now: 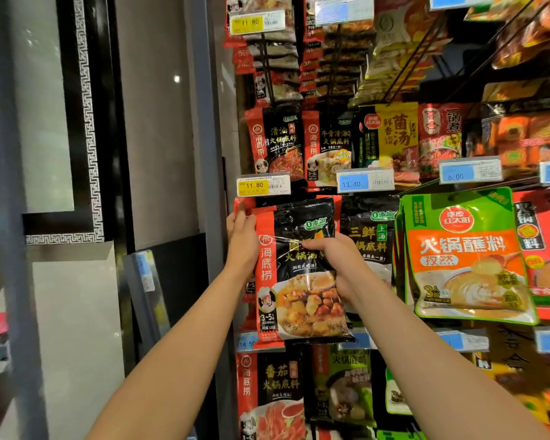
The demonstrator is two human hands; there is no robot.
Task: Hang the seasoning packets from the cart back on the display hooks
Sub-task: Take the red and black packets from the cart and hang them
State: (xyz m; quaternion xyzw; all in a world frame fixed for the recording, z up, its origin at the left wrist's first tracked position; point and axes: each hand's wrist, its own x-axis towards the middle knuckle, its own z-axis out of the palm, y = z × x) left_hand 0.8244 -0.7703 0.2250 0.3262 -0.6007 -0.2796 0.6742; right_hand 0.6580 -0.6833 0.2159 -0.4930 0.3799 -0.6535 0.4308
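Both arms reach up to the display rack. R hand [334, 265] grips a red-and-black seasoning packet [299, 274] at its right edge, thumb across the front near the middle, fingers curled behind. L hand [242, 239] is at the packet's 10 o'clock corner, fingers fairly straight and pressed along the top-left edge, touching it w/o wrapping round. Packet is upright, front facing the camera, held against the rack just below the yellow price tag [263, 185] reading 11.80. Can't tell if its top is on a hook yet; top edge sits over red packets behind.

At 3 o'clock of the held packet: a black packet [370, 236] partly behind the R hand, then a green-and-orange sauce pouch [464, 255] hanging further right. At 12 o'clock, a row of hanging packets, w/ a blue tag [365, 181] reading 13.40. At 6 o'clock, a red tomato-type packet [272, 395]. At 9 o'clock, a grey pillar [208, 154] beside the rack.
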